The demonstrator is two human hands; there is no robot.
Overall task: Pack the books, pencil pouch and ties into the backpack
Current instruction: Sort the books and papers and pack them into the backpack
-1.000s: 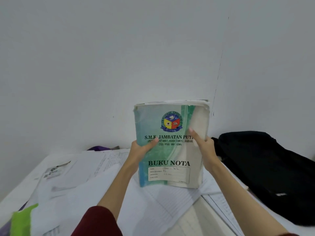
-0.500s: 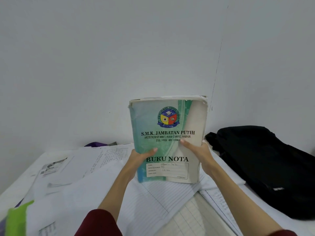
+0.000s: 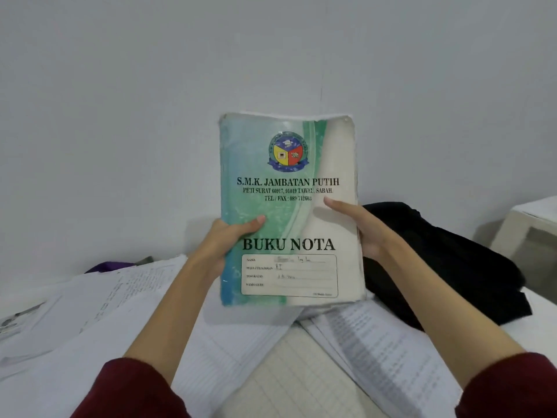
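Raised nearer now, notebook (image 3: 289, 206) stays gripped by left hand (image 3: 224, 239) and right hand (image 3: 358, 227)

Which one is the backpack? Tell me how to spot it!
Look at the white table by the wall, to the right of the notebook held up by both hands. The backpack is the floppy black heap there; everything around it is white paper.

Plain pale grey wall (image 3: 120, 116)
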